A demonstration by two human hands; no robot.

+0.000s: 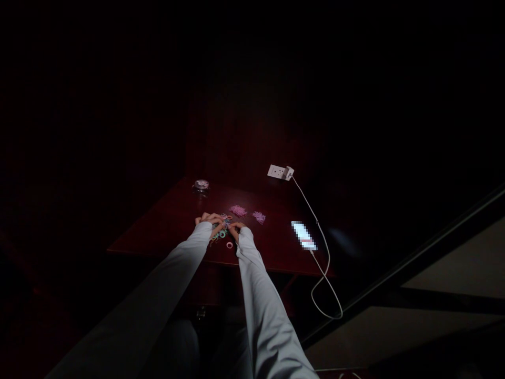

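A loose pile of small, round, multicoloured bands, mostly mint green with pink ones among them (222,235), lies near the front edge of a dark red, glossy desk (165,223), partly hidden by the hands. The left hand (210,218) reaches over it with bent fingers, and the right hand (237,227) meets it from the other side, fingertips close to those of the left. A bit of purple shows between them, but it is too small to tell how far either hand is open or which one has hold of it.

A single pink ring-shaped band (229,245) lies just in front of the pile. Behind are a heap of thin pink pieces (238,211) and, to its right, a smaller heap of thin purple pieces (259,217). A round, clear container (202,185) sits toward the back left. At the right, a phone with a bright, pixelated screen (303,236) connects by a white cable (320,226) to a white plug (289,172) in a white wall socket (275,171).
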